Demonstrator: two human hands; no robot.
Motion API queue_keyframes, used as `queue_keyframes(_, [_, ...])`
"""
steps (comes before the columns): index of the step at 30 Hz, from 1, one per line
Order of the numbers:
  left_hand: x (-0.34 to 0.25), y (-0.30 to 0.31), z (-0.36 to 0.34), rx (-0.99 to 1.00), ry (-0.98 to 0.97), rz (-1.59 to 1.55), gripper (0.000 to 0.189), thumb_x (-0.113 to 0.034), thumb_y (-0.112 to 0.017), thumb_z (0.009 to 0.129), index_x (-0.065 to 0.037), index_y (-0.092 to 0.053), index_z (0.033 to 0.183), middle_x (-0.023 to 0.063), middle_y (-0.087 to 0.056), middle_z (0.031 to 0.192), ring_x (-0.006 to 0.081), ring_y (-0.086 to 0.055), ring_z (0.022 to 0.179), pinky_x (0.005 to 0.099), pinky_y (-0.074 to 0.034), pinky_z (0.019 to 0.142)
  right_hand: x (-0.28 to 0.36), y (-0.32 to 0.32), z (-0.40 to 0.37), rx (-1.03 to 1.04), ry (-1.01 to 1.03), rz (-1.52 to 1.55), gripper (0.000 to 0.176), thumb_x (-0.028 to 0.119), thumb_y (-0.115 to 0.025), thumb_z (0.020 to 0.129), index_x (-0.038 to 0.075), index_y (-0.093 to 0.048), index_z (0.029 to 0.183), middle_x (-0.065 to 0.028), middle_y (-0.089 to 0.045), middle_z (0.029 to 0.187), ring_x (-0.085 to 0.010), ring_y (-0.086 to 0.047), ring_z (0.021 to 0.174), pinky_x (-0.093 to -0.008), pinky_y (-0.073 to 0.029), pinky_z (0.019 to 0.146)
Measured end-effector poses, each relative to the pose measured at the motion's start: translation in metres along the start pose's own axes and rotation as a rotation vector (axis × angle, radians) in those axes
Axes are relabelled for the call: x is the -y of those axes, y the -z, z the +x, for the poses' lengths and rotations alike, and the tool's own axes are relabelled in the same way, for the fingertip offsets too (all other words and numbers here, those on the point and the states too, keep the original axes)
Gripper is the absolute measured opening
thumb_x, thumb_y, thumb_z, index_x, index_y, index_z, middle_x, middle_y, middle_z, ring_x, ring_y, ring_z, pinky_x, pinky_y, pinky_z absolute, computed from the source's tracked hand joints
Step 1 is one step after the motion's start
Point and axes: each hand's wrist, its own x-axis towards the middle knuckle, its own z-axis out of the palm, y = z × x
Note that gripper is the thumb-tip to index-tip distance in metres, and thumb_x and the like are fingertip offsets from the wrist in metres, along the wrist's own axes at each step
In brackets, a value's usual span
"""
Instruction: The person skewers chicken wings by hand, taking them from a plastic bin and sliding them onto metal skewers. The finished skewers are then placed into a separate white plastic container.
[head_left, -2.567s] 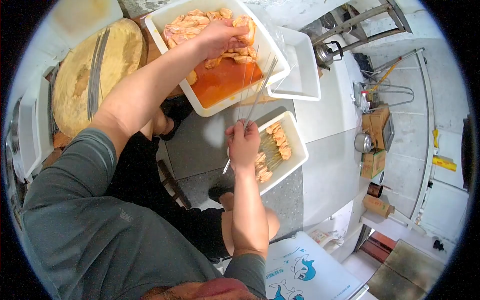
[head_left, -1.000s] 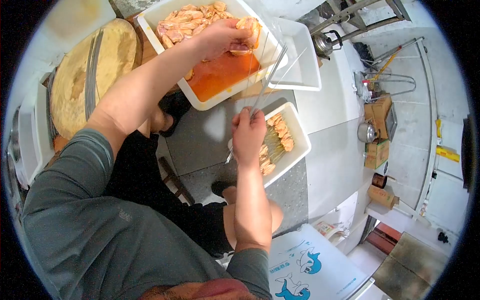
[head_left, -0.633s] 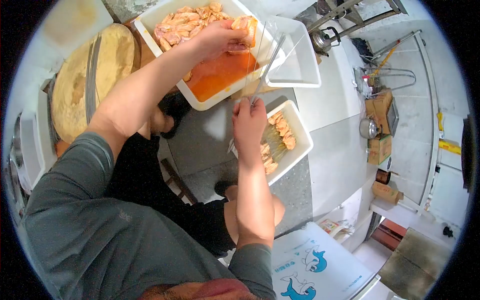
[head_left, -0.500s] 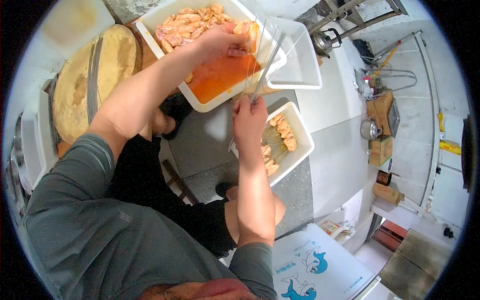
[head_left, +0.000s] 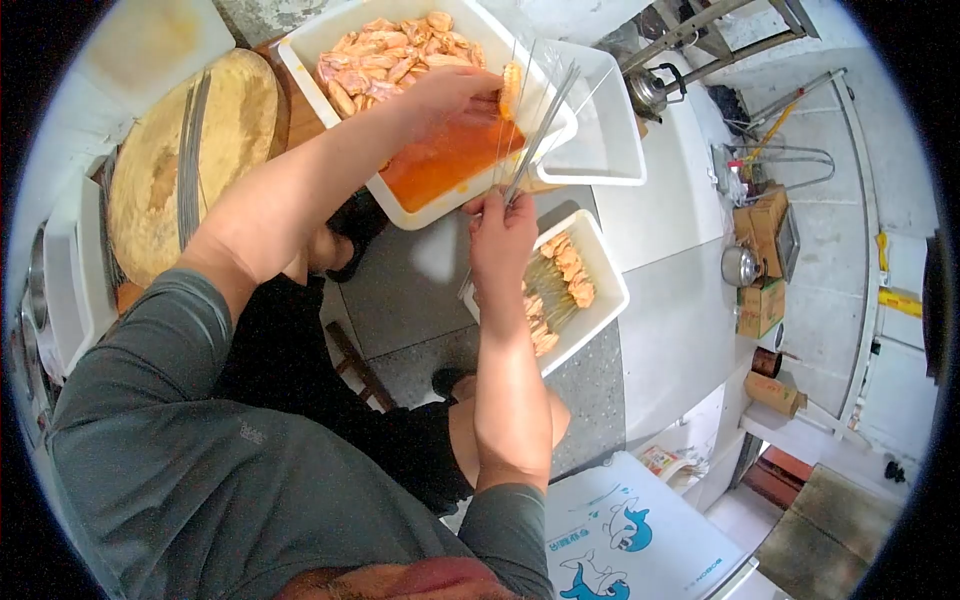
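Note:
My left hand [head_left: 462,97] reaches over the large white tub [head_left: 425,217], its fingers at an orange-coated meat piece [head_left: 511,92] and partly hidden. Pale meat pieces [head_left: 385,55] and orange liquid [head_left: 450,165] lie in that tub. Lower down, my right hand [head_left: 502,225] is closed around a bundle of thin metal skewers [head_left: 540,130] that point upward. The meat piece is beside the upper part of the thin skewers. Skewered meat [head_left: 568,270] lies in the smaller white tub [head_left: 612,285], next to my right hand.
At the left a round wooden block [head_left: 145,180] bears a row of skewers [head_left: 187,160]. A white bin [head_left: 610,160] stands right of the large tub. Kettles [head_left: 740,263], cardboard boxes [head_left: 762,305] and a white lid with dolphin pictures [head_left: 650,530] are at the right.
The meat piece at my left hand has turned and looks narrower, edge-on. My left hand has shifted slightly down and left. My right hand still grips the skewers.

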Motion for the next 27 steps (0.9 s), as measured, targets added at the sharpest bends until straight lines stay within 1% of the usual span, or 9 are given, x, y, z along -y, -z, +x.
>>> queue_keyframes(5, [0.002,-0.015,-0.010,-0.050,-0.033,0.108,0.030,-0.019,-0.060,0.091,0.004,-0.057,0.111,0.0102,-0.063,0.103,0.0186,-0.063,0.097,0.0275,-0.053,0.085,-0.009,-0.001,0.001,0.020,0.022,-0.047,0.016,0.015,-0.049,0.094,-0.001,-0.053,0.093,-0.0091,-0.063,0.070,-0.0138,-0.055,0.057,-0.0284,-0.044,0.053])
queue_keyframes(8, [0.003,-0.009,-0.006,-0.021,-0.033,0.017,0.030,-0.017,-0.059,0.092,0.005,-0.055,0.112,0.0121,-0.062,0.104,0.0191,-0.064,0.096,0.0273,-0.054,0.085,0.001,-0.002,-0.004,0.019,-0.021,0.002,0.017,0.015,-0.049,0.094,-0.001,-0.054,0.091,-0.0081,-0.062,0.069,-0.0147,-0.055,0.058,-0.0296,-0.044,0.056])
queue_keyframes(11, [0.000,0.003,0.002,0.004,-0.074,-0.131,0.026,-0.015,-0.057,0.092,0.005,-0.055,0.108,0.0132,-0.061,0.104,0.0211,-0.064,0.095,0.0285,-0.054,0.086,-0.002,0.006,-0.006,-0.100,0.022,-0.063,0.017,0.016,-0.050,0.094,0.000,-0.055,0.090,-0.0074,-0.060,0.067,-0.0152,-0.054,0.058,-0.0309,-0.044,0.056])
queue_keyframes(14, [-0.007,0.018,0.010,0.057,-0.078,-0.143,0.024,-0.014,-0.057,0.093,0.006,-0.053,0.106,0.0134,-0.060,0.106,0.0225,-0.064,0.097,0.0291,-0.054,0.087,-0.018,0.020,-0.003,-0.131,-0.018,-0.157,0.019,0.017,-0.051,0.094,0.000,-0.056,0.087,-0.0065,-0.058,0.066,-0.0146,-0.052,0.058,-0.0307,-0.044,0.056])
queue_keyframes(15, [-0.008,0.020,0.011,0.057,-0.088,-0.162,0.024,-0.014,-0.056,0.093,0.006,-0.053,0.106,0.0134,-0.060,0.106,0.0223,-0.063,0.097,0.0290,-0.054,0.087,-0.018,0.022,-0.004,-0.126,0.057,-0.141,0.021,0.019,-0.052,0.094,0.001,-0.056,0.086,-0.0063,-0.059,0.067,-0.0138,-0.051,0.058,-0.0301,-0.043,0.055])
queue_keyframes(18, [-0.009,0.024,0.012,0.030,-0.099,-0.207,0.025,-0.015,-0.056,0.094,0.005,-0.052,0.107,0.0133,-0.059,0.107,0.0218,-0.063,0.098,0.0284,-0.054,0.086,-0.019,0.025,-0.011,-0.158,0.068,-0.176,0.020,0.019,-0.053,0.094,0.000,-0.057,0.086,-0.0055,-0.059,0.069,-0.0131,-0.052,0.059,-0.0294,-0.043,0.055])
queue_keyframes(21, [-0.014,0.022,0.011,-0.031,-0.084,-0.206,0.027,-0.016,-0.055,0.094,0.006,-0.051,0.109,0.0132,-0.058,0.107,0.0214,-0.062,0.099,0.0276,-0.054,0.085,-0.020,0.032,-0.014,-0.065,0.010,-0.169,0.017,0.016,-0.053,0.094,0.000,-0.056,0.091,-0.0057,-0.061,0.070,-0.0123,-0.053,0.060,-0.0282,-0.043,0.055])
queue_keyframes(26, [-0.024,0.015,0.000,-0.113,-0.063,-0.116,0.028,-0.016,-0.055,0.094,0.007,-0.051,0.110,0.0136,-0.058,0.109,0.0212,-0.062,0.098,0.0272,-0.053,0.086,-0.022,0.027,-0.027,0.031,-0.029,-0.033,0.015,0.012,-0.052,0.094,-0.001,-0.052,0.103,-0.0059,-0.061,0.071,-0.0092,-0.052,0.059,-0.0245,-0.042,0.054])
queue_keyframes(27, [-0.022,0.018,0.002,-0.074,-0.058,-0.151,0.028,-0.016,-0.055,0.094,0.007,-0.051,0.111,0.0134,-0.058,0.109,0.0212,-0.062,0.098,0.0273,-0.053,0.086,-0.021,0.026,-0.029,0.047,-0.051,-0.020,0.016,0.012,-0.052,0.094,0.000,-0.051,0.104,-0.0059,-0.062,0.071,-0.0086,-0.051,0.058,-0.0238,-0.042,0.054])
